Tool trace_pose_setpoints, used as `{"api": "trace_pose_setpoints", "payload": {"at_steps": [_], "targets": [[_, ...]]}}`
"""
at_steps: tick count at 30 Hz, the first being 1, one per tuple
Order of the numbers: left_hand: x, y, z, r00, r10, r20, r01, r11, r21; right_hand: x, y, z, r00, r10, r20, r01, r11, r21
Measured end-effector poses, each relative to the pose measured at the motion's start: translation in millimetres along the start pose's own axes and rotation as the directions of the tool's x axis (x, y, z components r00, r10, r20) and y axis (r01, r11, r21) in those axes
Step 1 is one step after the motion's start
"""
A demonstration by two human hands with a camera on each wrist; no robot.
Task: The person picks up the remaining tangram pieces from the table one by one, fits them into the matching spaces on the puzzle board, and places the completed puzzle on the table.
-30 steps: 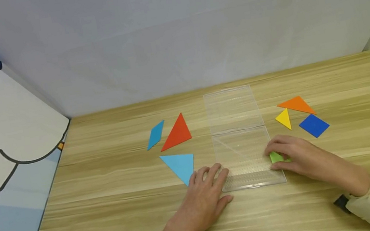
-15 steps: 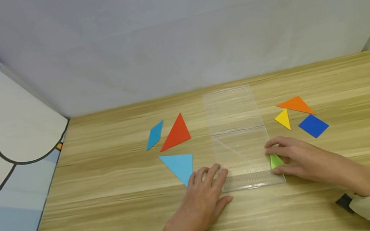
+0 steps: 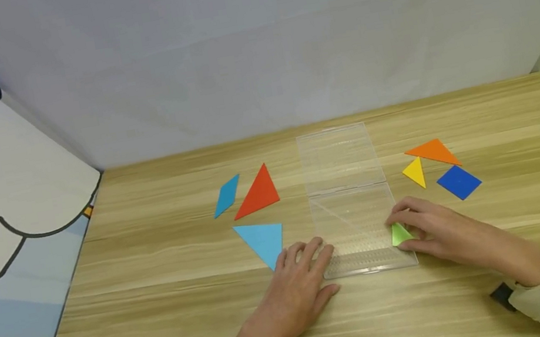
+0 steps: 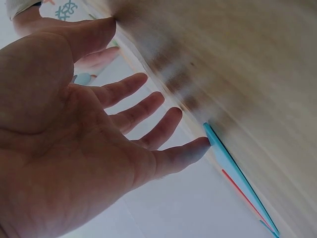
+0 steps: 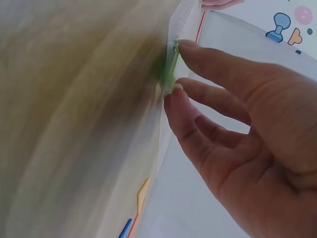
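Right grip of mine pinches the green triangle between thumb and fingertips; from the right wrist I see it almost edge-on, thumb at one end and a finger at the other. The piece sits over the right rim of the clear case's near half, partly overlapping it, though I cannot tell whether it touches the plastic.

What counts most, as I judge it, is that the case's interior lies directly to the left of this grip, just beside the fingertips. The triangle's visible left edge runs away from me, roughly along the case's side, with one corner pointing back towards my palm; fingers cover part of the outline, so its longest side is uncertain. A faint diagonal ridge crosses the near half, slanting down towards my right grip.

Left grip is spread and holds nothing, fingertips at the case's left edge, the little finger at the near corner of the light blue triangle. Of the two, the right is plainly nearer the green piece, while the left is across the case from it.
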State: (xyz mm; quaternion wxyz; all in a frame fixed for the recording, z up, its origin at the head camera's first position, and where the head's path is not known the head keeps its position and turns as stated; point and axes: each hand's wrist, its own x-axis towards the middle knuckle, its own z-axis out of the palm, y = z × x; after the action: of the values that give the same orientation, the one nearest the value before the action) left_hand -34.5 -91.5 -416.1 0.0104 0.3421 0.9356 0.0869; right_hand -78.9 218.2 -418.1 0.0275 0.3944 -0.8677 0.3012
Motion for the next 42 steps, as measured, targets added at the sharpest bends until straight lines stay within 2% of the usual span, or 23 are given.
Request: {"api": "trace_pose_setpoints", "payload": {"at_steps": [12, 22, 42], "targets": [[1.0, 0.6, 0.0, 1.0, 0.002, -0.012, -0.002, 1.0, -0.003, -1.2, 0.9, 0.5, 1.0, -0.001, 0.013, 0.0, 0.999, 0.049], [1.1, 0.5, -1.0, 1.0, 0.005, 0.0, -0.005, 1.0, -0.012, 0.3, -0.4, 1.6, 1.0, -0.006, -0.024, 0.005, 1.0, -0.026], [-0.4, -0.1, -1.5, 1.0, 0.018, -0.026, -0.018, 1.0, -0.008, 0.8, -2.3, 0.2, 1.0, -0.029, 0.012, 0.028, 0.998, 0.051]]}}
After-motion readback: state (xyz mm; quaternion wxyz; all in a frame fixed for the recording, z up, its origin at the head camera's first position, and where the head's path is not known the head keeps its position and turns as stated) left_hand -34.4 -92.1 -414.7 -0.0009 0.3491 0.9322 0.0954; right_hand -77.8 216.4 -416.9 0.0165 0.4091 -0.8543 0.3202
